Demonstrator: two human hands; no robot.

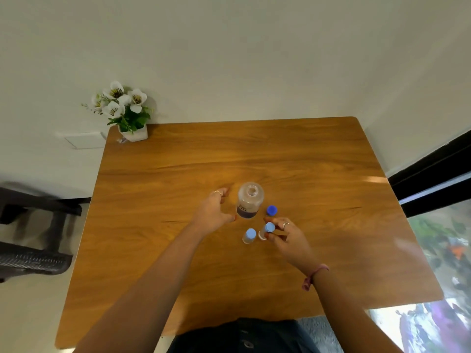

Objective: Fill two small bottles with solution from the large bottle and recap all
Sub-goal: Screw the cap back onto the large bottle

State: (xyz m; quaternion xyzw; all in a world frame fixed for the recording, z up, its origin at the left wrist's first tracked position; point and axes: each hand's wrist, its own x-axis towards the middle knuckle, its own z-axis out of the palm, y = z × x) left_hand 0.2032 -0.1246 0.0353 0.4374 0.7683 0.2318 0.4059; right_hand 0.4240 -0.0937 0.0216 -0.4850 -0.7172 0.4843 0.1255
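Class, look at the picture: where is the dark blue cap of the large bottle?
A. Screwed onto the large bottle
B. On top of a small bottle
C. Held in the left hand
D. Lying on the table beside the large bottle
D: the dark blue cap lies on the table just right of the large bottle, whose neck is open.

A home room, likely a dining or living corner: a wooden table (254,154) against a plain wall, potted artificial flowers (122,110) on its far left corner, a wicker chair (30,258) left of it
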